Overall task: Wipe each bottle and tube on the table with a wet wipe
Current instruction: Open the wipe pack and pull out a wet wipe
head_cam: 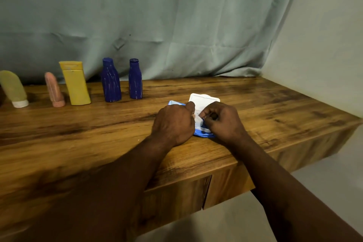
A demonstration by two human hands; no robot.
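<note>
Wooden table (265,104), grey cloth (176,25) behind | left hand (172,124) curled, gripping blue wipe pack (205,101) | right hand (224,122) pinching at its open flap, possibly a wipe

Wooden table (255,104) stands against grey-green cloth (176,15) and plain wall (324,45); floor (235,226) perhaps grey.

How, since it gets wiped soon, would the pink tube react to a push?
The pink tube stands on its small cap, leaning, so it would probably tip easily. Its tapered top suggests soft walls that likely give when gripped.
</note>
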